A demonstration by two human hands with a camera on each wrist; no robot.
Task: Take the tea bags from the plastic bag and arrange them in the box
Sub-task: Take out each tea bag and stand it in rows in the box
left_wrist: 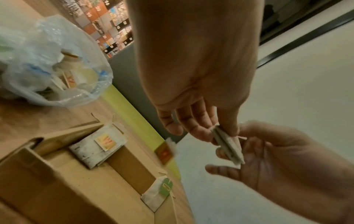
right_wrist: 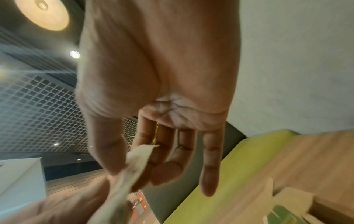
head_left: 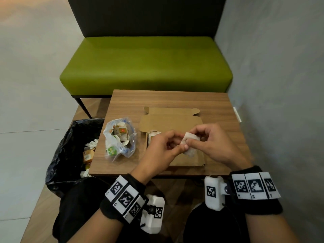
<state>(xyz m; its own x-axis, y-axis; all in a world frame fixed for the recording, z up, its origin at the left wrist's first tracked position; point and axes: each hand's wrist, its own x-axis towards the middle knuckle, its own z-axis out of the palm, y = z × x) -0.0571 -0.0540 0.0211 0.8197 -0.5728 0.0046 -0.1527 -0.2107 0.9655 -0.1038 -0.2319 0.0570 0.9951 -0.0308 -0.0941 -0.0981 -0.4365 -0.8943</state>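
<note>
Both hands, left hand (head_left: 164,146) and right hand (head_left: 213,142), pinch white tea bags (head_left: 190,137) (crumpled).

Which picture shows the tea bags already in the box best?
The left wrist view: a stack of tea bags and another with a green tag lie in the open box. The head view shows only a sliver behind the hands. The right wrist view shows just a blur.

Black wristbands (head_left: 259,206) with black-and-white square marker tags are worn; white camera housings (head_left: 214,192) are attached
</note>
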